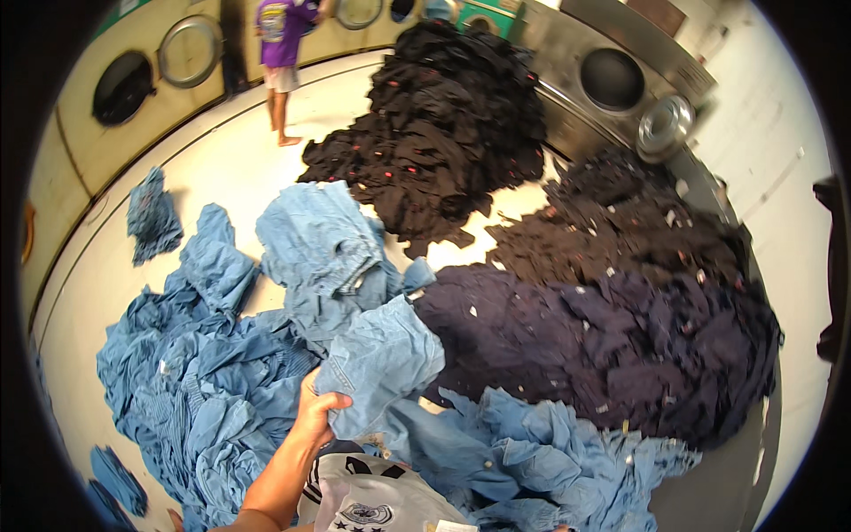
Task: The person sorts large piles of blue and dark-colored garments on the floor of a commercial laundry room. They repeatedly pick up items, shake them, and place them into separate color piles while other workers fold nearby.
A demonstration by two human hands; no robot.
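My left hand (317, 410) is closed on a light blue denim garment (386, 355), with the thumb over its near left edge. The cloth hangs in front of my body and covers part of what lies behind it. Just beyond it, more pale blue denim (319, 235) is heaped on the floor. A large blue denim pile (204, 381) spreads to the left of my forearm. On the right side, another light blue denim heap (550, 448) lies close to me. My right hand does not show.
Heaps of black clothes (452, 115), brown-black clothes (620, 222) and dark navy clothes (603, 346) lie ahead and right. Round-doored machines (133, 53) line the far left, with a steel machine (567, 66) at far right. A person in a purple shirt (282, 35) stands near them.
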